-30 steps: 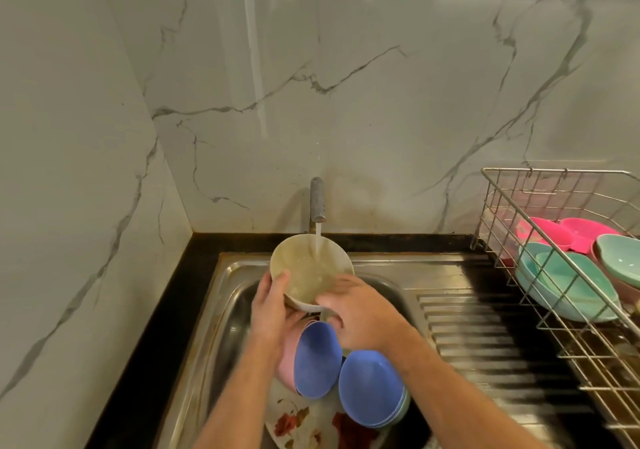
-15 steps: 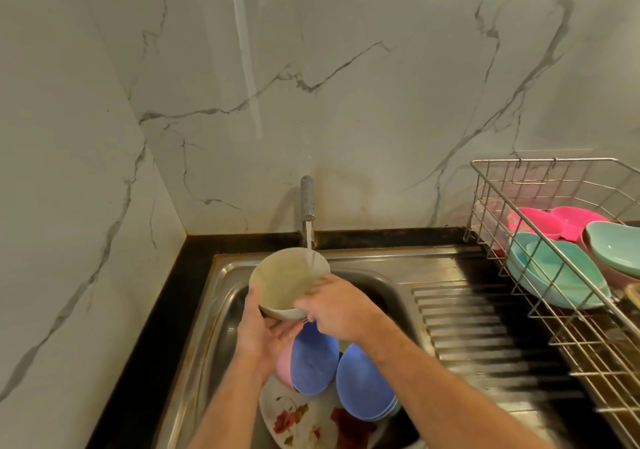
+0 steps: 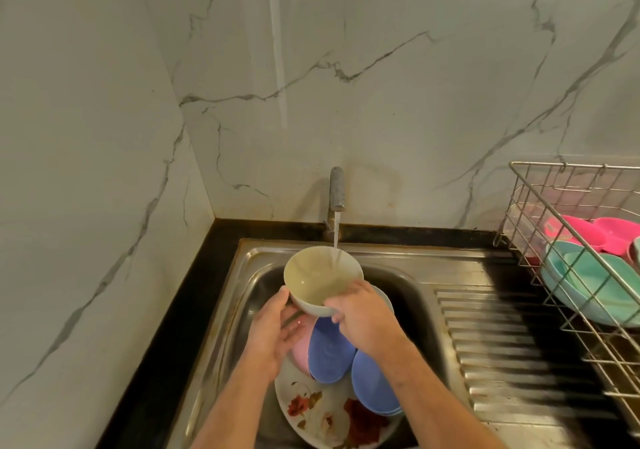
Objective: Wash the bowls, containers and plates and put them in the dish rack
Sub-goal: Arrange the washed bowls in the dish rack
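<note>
A cream bowl [image 3: 317, 277] is tilted under the running tap [image 3: 336, 188], and water streams into it. My right hand [image 3: 363, 317] grips the bowl's near right rim. My left hand [image 3: 277, 330] lies below and left of the bowl with fingers spread, touching its underside. Under my hands in the sink [image 3: 408, 285] lie blue bowls [image 3: 372, 384], a pink bowl [image 3: 300, 353] and a floral plate [image 3: 322, 414]. The wire dish rack [image 3: 568, 275] at the right holds teal dishes [image 3: 595, 282] and pink dishes [image 3: 588, 233].
A ribbed steel drainboard [image 3: 502, 344] runs between the sink and the rack. Black counter edging [image 3: 194, 303] borders the sink at the left and back. Marble walls close the corner behind and to the left.
The bowl has tipped more upright under the stream. My left hand has slid from the bowl's side to beneath it with fingers spread. The view has shifted slightly.
</note>
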